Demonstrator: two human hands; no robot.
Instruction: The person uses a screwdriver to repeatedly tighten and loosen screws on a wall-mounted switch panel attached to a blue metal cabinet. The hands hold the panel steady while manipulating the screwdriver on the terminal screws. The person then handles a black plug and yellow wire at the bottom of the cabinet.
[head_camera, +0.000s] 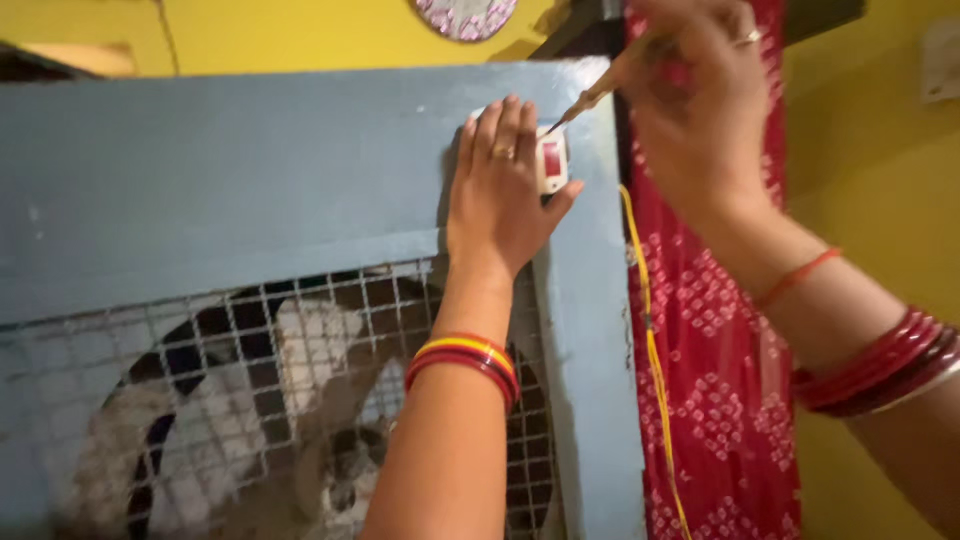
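Two hands in view, both the person's own. The left hand (503, 195) lies flat on the blue panel (250, 170) with its fingers straight and close together, pressed over one white switch (553, 160) that has a red rocker (only the right edge of the switch peeks out past the fingers). The switch sits near the panel's top right corner. The right hand (700, 100) is up above it, fingers curled tight around one screwdriver (590, 100), whose tip points down-left and meets the switch's top corner.

Counting the small stuff: one ring on each hand, a stack of red and yellow bangles on the left wrist, a stack of red ones plus a thin red thread on the right.

Below the panel is one wire grille (250, 400) closing off the box, and inside it sits one fan with pale blades. One yellow wire (650, 330) hangs down the right edge of the frame, just beside a red dotted cloth (720, 380). The wall behind is yellow, with one round patterned plate (467, 15) at the top.
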